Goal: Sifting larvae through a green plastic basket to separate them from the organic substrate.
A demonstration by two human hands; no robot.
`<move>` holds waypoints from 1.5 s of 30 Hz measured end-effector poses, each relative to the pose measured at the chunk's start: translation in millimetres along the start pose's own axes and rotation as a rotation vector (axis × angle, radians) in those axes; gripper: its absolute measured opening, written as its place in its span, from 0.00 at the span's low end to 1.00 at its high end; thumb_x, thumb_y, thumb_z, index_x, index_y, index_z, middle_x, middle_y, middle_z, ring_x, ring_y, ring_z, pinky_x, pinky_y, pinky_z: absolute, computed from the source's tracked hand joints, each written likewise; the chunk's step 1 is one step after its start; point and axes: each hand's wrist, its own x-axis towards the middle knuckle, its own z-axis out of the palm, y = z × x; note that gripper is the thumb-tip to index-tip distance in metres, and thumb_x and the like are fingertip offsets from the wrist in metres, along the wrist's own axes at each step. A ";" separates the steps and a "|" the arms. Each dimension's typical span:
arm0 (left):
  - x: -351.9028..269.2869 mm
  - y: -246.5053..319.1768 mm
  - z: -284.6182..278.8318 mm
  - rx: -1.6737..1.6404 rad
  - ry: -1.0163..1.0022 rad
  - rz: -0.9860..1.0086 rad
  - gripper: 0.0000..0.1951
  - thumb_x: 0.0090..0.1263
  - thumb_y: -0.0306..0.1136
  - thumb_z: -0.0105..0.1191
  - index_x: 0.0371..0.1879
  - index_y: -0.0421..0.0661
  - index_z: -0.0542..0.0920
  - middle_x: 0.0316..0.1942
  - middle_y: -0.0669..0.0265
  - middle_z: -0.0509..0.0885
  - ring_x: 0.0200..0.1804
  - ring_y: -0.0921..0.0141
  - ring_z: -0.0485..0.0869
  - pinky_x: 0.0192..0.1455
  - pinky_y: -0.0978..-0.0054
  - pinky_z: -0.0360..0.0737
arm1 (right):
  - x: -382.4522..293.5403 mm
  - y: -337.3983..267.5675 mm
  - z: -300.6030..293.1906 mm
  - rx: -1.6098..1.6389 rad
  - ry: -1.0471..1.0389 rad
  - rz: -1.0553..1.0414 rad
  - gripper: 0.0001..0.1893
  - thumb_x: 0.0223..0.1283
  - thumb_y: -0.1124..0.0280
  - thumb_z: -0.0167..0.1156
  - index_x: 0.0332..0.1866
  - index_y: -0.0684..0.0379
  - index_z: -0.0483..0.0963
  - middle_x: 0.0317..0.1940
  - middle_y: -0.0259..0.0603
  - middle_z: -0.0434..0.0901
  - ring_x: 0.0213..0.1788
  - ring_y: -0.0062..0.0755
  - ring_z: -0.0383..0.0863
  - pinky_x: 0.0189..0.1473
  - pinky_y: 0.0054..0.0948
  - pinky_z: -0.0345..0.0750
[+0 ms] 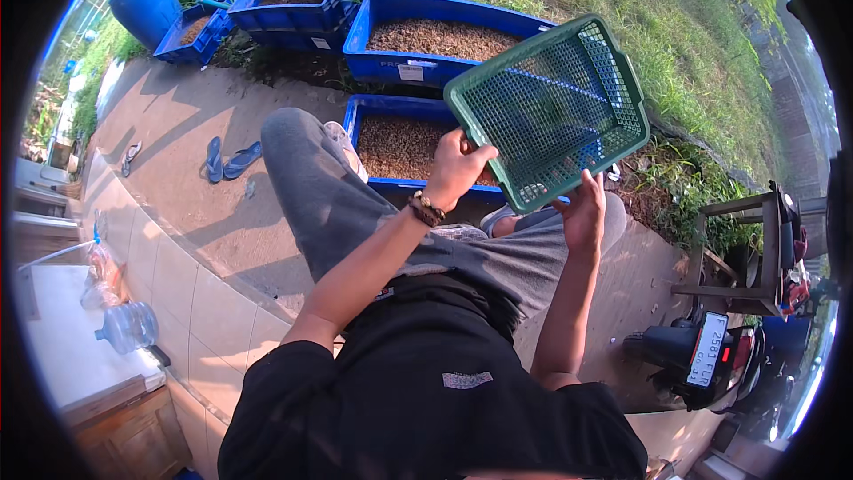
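A green plastic mesh basket (546,113) is held up, tilted, above my knees. My left hand (456,167) grips its near left rim, thumb on the edge. At the lower right edge, my right hand (584,210) holds the rim with its fingers partly behind it. I can see through the mesh, and nothing shows inside. Below and behind it, a blue plastic crate (398,185) of brown granular material (400,147) stands between my feet, partly hidden. Farther off, another blue crate (393,68) holds similar brown material (440,39).
More blue crates (286,20) and a blue barrel (143,10) stand at the far left. Blue flip-flops (214,160) lie on the concrete. A motorbike (673,350) and a wooden stand (733,247) are at right. A clear water jug (133,328) lies at left.
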 end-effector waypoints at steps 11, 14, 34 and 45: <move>-53.0 -41.9 48.3 0.069 -0.154 -0.101 0.12 0.60 0.28 0.61 0.40 0.33 0.81 0.31 0.64 0.83 0.31 0.74 0.85 0.33 0.73 0.84 | -59.9 18.3 -89.3 0.250 0.039 0.050 0.26 0.69 0.62 0.50 0.70 0.58 0.64 0.57 0.52 0.78 0.57 0.46 0.81 0.53 0.50 0.81; -53.5 -37.6 46.9 0.039 -0.159 -0.128 0.12 0.60 0.28 0.61 0.40 0.34 0.81 0.33 0.62 0.84 0.31 0.73 0.85 0.33 0.73 0.84 | -65.6 19.8 -86.0 0.211 0.149 0.083 0.27 0.67 0.65 0.51 0.70 0.59 0.63 0.55 0.53 0.78 0.54 0.45 0.82 0.52 0.50 0.82; -49.4 -17.9 49.3 0.081 -0.156 0.038 0.09 0.59 0.31 0.61 0.33 0.37 0.81 0.24 0.67 0.83 0.26 0.78 0.81 0.29 0.77 0.77 | -51.3 20.9 -64.6 0.278 0.147 -0.004 0.21 0.66 0.63 0.51 0.59 0.66 0.70 0.51 0.48 0.80 0.51 0.43 0.82 0.55 0.42 0.80; -40.4 -22.3 46.5 -0.088 -0.201 -0.144 0.11 0.67 0.34 0.60 0.39 0.38 0.79 0.33 0.67 0.82 0.34 0.75 0.85 0.36 0.73 0.88 | -62.8 -0.5 -50.1 0.321 0.001 -0.072 0.29 0.67 0.62 0.56 0.71 0.60 0.60 0.65 0.44 0.69 0.61 0.44 0.75 0.66 0.46 0.70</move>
